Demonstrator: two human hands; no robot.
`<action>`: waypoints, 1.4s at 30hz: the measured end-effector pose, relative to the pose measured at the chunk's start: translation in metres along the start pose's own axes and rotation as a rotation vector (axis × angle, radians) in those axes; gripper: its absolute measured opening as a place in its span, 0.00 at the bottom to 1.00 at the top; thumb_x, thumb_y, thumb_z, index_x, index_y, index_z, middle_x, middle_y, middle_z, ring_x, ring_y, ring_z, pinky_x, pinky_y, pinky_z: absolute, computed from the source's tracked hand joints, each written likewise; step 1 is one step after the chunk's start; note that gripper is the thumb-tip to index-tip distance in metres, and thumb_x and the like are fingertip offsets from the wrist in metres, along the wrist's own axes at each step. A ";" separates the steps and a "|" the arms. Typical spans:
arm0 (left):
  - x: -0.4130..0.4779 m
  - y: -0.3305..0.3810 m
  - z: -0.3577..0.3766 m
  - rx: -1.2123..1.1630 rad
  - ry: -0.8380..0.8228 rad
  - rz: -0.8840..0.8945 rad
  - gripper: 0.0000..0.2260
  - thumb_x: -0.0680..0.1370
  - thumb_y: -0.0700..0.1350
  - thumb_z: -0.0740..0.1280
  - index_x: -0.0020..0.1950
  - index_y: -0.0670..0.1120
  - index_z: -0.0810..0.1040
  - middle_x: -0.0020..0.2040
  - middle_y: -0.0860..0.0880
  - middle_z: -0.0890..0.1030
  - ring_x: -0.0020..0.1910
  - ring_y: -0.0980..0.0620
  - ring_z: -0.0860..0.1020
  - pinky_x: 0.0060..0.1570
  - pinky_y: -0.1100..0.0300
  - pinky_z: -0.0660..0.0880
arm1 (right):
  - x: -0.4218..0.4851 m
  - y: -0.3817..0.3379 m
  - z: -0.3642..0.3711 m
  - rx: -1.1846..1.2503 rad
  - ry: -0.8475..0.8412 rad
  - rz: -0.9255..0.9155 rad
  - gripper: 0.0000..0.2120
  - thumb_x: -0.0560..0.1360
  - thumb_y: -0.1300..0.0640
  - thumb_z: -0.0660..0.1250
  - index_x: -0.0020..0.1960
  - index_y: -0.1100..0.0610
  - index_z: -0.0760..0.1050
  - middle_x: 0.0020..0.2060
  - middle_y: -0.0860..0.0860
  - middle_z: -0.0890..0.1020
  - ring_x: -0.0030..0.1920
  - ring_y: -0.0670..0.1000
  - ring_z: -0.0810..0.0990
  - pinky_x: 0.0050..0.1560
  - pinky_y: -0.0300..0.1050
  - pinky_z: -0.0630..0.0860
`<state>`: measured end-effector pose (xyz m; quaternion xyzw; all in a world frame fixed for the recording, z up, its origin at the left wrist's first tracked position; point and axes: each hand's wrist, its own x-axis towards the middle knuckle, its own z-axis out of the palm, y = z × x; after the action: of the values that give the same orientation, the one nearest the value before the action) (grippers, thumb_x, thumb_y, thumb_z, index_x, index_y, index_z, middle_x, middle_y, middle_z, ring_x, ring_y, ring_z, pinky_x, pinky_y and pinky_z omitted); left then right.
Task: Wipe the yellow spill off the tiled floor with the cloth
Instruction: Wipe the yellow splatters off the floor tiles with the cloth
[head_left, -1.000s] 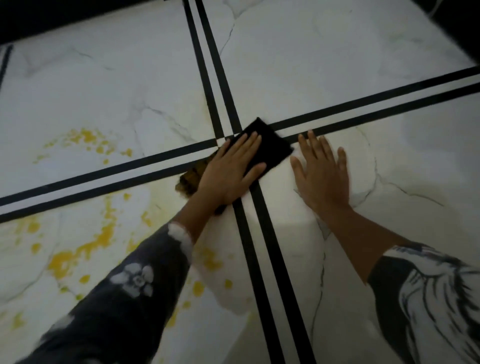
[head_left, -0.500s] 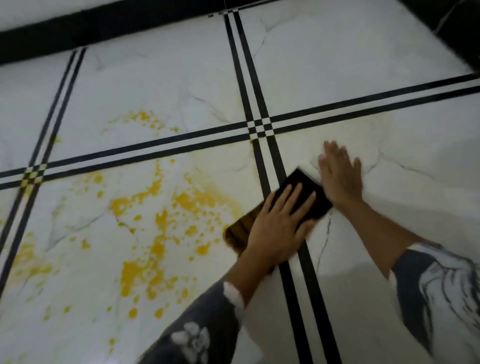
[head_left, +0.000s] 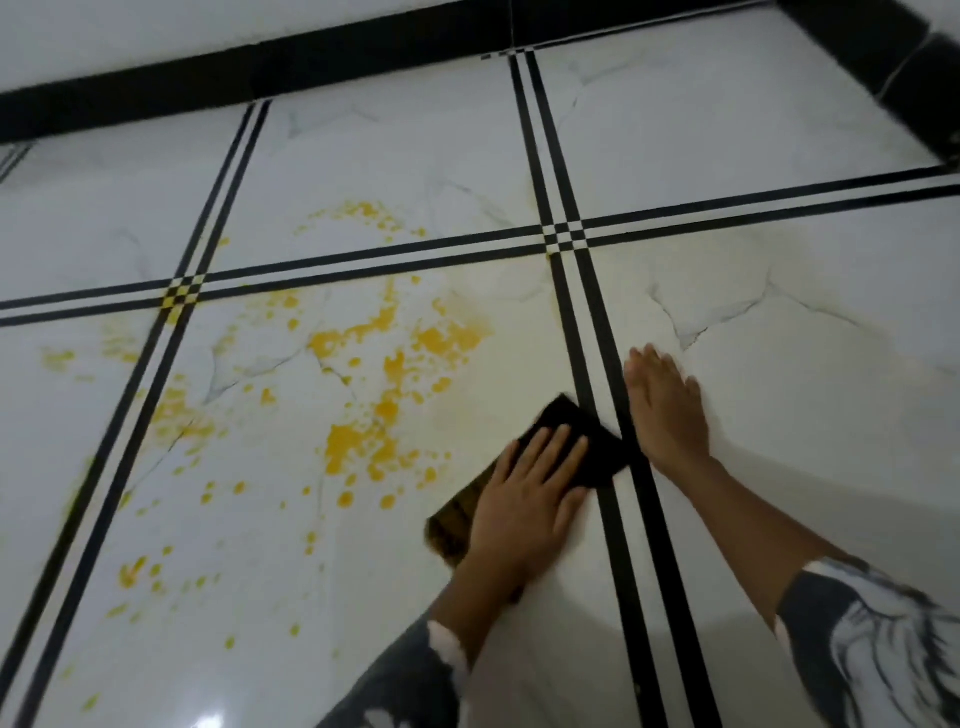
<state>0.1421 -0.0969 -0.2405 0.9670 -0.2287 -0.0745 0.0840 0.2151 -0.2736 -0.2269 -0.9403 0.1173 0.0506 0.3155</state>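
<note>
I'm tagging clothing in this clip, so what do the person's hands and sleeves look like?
Both hands are bare: no gloves, rings or watch visible. The left hand comes out of a dark grey sleeve with white flower prints and a pale cuff. The right hand has a dark sleeve with a white feather-like pattern, pushed up the forearm.

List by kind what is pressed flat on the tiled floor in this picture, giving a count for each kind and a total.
Hands: 2 (left hand, right hand)
Cloths: 1 (dark cloth, under the left hand)
Total: 3
</note>
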 end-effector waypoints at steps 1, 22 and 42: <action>-0.012 -0.017 0.001 0.016 0.046 -0.090 0.26 0.81 0.58 0.38 0.76 0.52 0.57 0.75 0.51 0.61 0.75 0.50 0.59 0.74 0.51 0.50 | -0.007 -0.005 0.005 -0.018 -0.026 -0.023 0.24 0.81 0.47 0.44 0.75 0.53 0.56 0.76 0.49 0.55 0.76 0.49 0.50 0.75 0.50 0.42; -0.006 -0.090 -0.011 -0.069 0.141 -0.626 0.28 0.78 0.58 0.37 0.77 0.51 0.47 0.78 0.49 0.50 0.77 0.50 0.47 0.73 0.52 0.41 | -0.031 -0.072 0.100 -0.363 0.023 -0.312 0.27 0.80 0.46 0.48 0.75 0.57 0.55 0.75 0.54 0.57 0.76 0.53 0.55 0.74 0.55 0.48; -0.021 -0.077 -0.017 -0.433 0.212 -0.480 0.22 0.82 0.55 0.49 0.75 0.52 0.60 0.76 0.52 0.60 0.75 0.53 0.55 0.72 0.61 0.52 | -0.030 -0.073 0.075 0.167 0.085 -0.105 0.24 0.81 0.50 0.46 0.76 0.52 0.50 0.76 0.49 0.52 0.76 0.47 0.46 0.74 0.47 0.40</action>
<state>0.1596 -0.0172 -0.2373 0.9553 0.0366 -0.0381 0.2908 0.2025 -0.1660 -0.2392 -0.9168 0.0850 -0.0160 0.3898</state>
